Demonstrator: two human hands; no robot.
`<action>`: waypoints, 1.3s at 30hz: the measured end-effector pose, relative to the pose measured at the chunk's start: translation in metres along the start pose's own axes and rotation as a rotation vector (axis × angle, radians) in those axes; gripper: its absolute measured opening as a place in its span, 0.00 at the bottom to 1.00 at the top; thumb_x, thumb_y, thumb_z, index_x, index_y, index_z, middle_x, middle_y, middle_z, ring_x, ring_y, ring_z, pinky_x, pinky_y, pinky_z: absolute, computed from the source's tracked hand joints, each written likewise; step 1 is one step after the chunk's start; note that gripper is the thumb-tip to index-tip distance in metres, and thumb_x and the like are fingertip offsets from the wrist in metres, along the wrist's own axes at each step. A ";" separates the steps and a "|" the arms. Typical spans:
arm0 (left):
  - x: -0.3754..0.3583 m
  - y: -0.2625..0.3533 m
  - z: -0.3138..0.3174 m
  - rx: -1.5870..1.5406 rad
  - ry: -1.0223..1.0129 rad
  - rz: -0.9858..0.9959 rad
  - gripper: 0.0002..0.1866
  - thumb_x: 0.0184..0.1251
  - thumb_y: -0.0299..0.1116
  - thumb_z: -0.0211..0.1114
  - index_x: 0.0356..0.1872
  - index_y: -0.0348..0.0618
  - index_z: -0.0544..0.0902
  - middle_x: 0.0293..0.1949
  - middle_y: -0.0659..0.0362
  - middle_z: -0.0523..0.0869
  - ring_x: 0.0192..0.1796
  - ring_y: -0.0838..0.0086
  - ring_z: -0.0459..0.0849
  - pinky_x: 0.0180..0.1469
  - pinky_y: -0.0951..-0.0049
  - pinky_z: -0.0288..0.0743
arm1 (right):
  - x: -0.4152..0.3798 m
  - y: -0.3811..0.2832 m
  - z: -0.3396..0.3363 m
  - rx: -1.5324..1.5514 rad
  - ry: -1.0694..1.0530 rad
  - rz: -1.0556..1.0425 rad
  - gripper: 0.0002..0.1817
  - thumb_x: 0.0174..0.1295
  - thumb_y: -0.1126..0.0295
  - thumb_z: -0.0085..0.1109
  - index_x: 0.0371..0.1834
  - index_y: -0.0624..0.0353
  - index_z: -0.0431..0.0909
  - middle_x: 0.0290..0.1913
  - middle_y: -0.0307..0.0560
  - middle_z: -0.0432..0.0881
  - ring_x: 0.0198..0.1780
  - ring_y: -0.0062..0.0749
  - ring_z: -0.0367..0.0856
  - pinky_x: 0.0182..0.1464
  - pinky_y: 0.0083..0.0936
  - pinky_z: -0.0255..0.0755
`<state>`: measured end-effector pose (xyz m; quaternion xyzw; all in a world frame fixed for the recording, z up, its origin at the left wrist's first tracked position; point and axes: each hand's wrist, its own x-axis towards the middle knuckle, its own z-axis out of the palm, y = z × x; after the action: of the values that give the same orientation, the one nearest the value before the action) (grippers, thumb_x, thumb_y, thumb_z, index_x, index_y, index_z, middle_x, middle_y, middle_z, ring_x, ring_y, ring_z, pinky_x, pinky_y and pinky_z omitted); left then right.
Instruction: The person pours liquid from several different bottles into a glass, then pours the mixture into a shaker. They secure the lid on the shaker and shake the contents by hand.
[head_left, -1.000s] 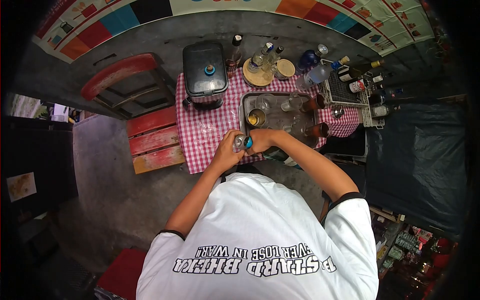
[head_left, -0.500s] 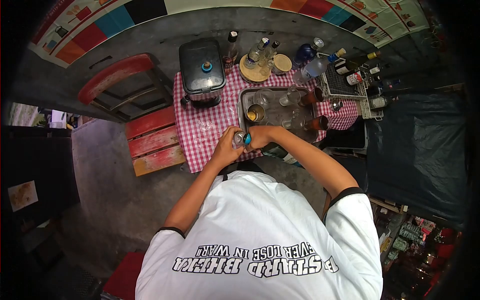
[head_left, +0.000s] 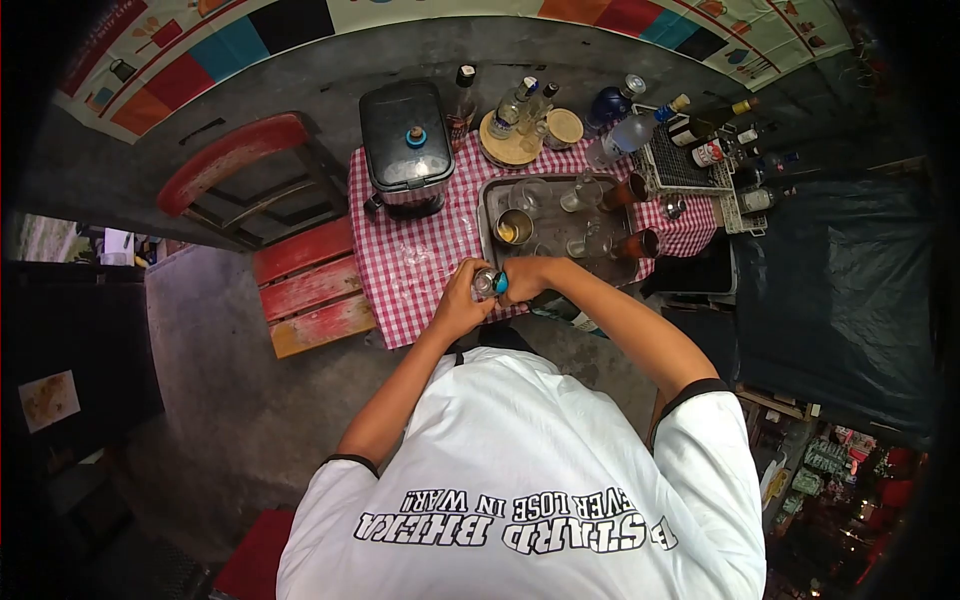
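Note:
In the head view, my left hand is closed around a small clear glass near the front edge of the tray. My right hand grips the neck of a bottle, its turquoise top right at the glass. The bottle's body slants away beneath my right forearm, which hides part of it. Just beyond my hands is a metal tray holding a metal cup with something yellow inside, clear glasses and brown cups.
The table wears a red-checked cloth. A black lidded container stands at its back left. Bottles sit on a round wooden board; more bottles stand by a wire rack at right. A red chair is at left.
Both hands stay together at the tray's front edge, with the glass and bottle top still close. The whole view has shifted slightly; the objects on the table keep their places.

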<state>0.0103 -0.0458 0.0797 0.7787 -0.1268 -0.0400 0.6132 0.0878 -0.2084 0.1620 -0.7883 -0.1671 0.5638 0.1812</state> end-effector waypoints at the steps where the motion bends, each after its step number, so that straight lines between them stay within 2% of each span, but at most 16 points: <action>1: 0.000 0.000 -0.001 0.016 0.007 0.009 0.25 0.48 0.21 0.68 0.51 0.37 0.73 0.45 0.52 0.80 0.51 0.64 0.83 0.56 0.67 0.76 | 0.001 0.001 0.000 -0.011 0.002 0.006 0.14 0.51 0.59 0.69 0.29 0.60 0.86 0.27 0.44 0.86 0.31 0.33 0.84 0.38 0.30 0.75; 8: 0.000 -0.003 -0.003 -0.021 -0.022 -0.020 0.25 0.47 0.21 0.68 0.50 0.38 0.73 0.45 0.51 0.81 0.50 0.63 0.83 0.56 0.67 0.76 | 0.010 0.005 0.007 -0.073 0.047 0.021 0.19 0.46 0.56 0.70 0.30 0.64 0.85 0.30 0.50 0.87 0.34 0.41 0.84 0.40 0.33 0.76; 17: -0.003 -0.004 -0.007 -0.038 -0.041 -0.046 0.26 0.47 0.21 0.68 0.51 0.38 0.73 0.45 0.51 0.81 0.51 0.64 0.83 0.56 0.67 0.76 | 0.011 0.002 0.009 -0.075 0.061 0.004 0.21 0.45 0.55 0.70 0.30 0.65 0.85 0.31 0.52 0.86 0.35 0.40 0.84 0.40 0.34 0.75; 19: -0.004 -0.005 -0.007 -0.088 -0.032 -0.049 0.26 0.48 0.23 0.69 0.52 0.38 0.73 0.45 0.50 0.80 0.52 0.57 0.82 0.55 0.64 0.75 | 0.015 0.003 0.011 -0.070 0.056 -0.008 0.21 0.44 0.55 0.71 0.31 0.64 0.85 0.31 0.52 0.87 0.35 0.40 0.84 0.40 0.34 0.75; 27: -0.005 -0.011 -0.012 -0.099 -0.064 -0.050 0.27 0.48 0.24 0.69 0.52 0.38 0.72 0.47 0.49 0.79 0.52 0.57 0.82 0.55 0.64 0.75 | 0.016 -0.002 0.012 -0.015 0.041 0.013 0.23 0.43 0.53 0.72 0.32 0.64 0.85 0.33 0.51 0.87 0.35 0.41 0.84 0.40 0.33 0.75; 33: -0.008 -0.010 -0.014 -0.066 -0.074 -0.037 0.26 0.47 0.23 0.69 0.52 0.38 0.72 0.46 0.49 0.79 0.52 0.56 0.81 0.55 0.63 0.74 | 0.019 -0.002 0.017 -0.029 0.028 0.029 0.20 0.46 0.55 0.72 0.34 0.61 0.86 0.33 0.49 0.87 0.35 0.37 0.85 0.42 0.31 0.76; 35: -0.007 -0.010 -0.016 -0.061 -0.087 -0.039 0.26 0.47 0.23 0.69 0.51 0.38 0.72 0.46 0.49 0.79 0.51 0.56 0.81 0.55 0.63 0.74 | 0.010 -0.010 0.015 -0.047 0.055 -0.025 0.13 0.53 0.60 0.69 0.27 0.60 0.85 0.24 0.43 0.86 0.28 0.29 0.85 0.38 0.29 0.76; 39: -0.006 -0.010 -0.014 -0.094 -0.080 -0.027 0.25 0.48 0.23 0.69 0.51 0.38 0.73 0.45 0.49 0.80 0.51 0.56 0.82 0.54 0.64 0.75 | 0.011 -0.008 0.015 0.009 0.022 -0.019 0.13 0.53 0.60 0.70 0.28 0.60 0.84 0.23 0.42 0.86 0.28 0.30 0.84 0.38 0.29 0.76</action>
<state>0.0091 -0.0288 0.0725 0.7485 -0.1390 -0.0854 0.6428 0.0768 -0.1950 0.1528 -0.7921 -0.1699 0.5539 0.1921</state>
